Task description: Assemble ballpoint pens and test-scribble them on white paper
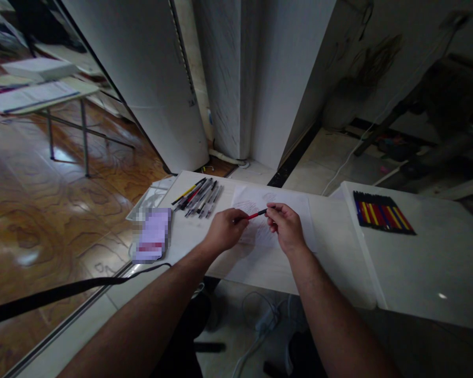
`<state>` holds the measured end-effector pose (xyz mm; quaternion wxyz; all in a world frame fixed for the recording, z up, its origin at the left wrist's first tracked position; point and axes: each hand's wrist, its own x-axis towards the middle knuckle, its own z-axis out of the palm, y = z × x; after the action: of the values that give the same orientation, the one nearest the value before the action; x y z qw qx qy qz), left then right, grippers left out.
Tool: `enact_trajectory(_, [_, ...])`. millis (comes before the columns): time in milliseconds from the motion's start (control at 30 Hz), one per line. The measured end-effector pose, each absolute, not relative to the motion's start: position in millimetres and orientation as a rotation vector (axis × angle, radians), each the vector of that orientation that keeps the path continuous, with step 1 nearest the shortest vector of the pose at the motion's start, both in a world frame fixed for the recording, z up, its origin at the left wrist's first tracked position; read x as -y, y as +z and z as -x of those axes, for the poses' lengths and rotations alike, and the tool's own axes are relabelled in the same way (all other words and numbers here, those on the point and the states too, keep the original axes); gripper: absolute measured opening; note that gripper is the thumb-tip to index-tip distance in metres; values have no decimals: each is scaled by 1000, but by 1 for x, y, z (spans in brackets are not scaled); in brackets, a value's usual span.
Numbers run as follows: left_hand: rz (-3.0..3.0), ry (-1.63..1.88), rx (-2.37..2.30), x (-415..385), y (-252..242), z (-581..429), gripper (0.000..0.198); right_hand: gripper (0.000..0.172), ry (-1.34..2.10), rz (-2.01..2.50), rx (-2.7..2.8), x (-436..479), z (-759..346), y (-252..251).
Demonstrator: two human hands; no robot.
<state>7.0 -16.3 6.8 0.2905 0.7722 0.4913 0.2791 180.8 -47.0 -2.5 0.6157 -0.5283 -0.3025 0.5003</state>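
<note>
Between my two hands is a red pen (pixel 255 215) with a black end, held roughly level above the paper. My left hand (pixel 227 229) pinches its red end, and part of the pen is hidden by the fingers. At the black end, the fingers of my right hand (pixel 284 224) are closed on it. Under the hands lies a white sheet of paper (pixel 299 212) with lines of red and dark handwriting. Several pens (pixel 200 197) with clear, black, yellow and red barrels lie in a loose pile left of the paper.
A blurred purple box-like thing (pixel 153 236) is at the white table's (pixel 331 252) left edge. On the right-hand table, several red, yellow and blue pens (pixel 384 214) with black ends lie in a row. White cables (pixel 266 320) run along the floor below. A folding table (pixel 82 92) stands far left.
</note>
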Motion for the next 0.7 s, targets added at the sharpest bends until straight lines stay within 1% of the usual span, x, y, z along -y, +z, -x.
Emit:
enact_trajectory(133, [-2059, 725, -1294, 16, 6, -7, 19, 30, 1170, 1180, 668, 47, -182, 0])
enact_trajectory(300, [-2056, 690, -1259, 17, 7, -6, 22, 23, 1165, 1196, 668, 47, -181, 0])
enact_trajectory(400, [-2059, 661, -1265, 17, 10, -7, 22, 22, 1161, 1198, 658, 47, -180, 0])
enact_trajectory(700, [-2010, 773, -1254, 17, 9, -7, 11, 25, 1142, 1244, 684, 48, -180, -3])
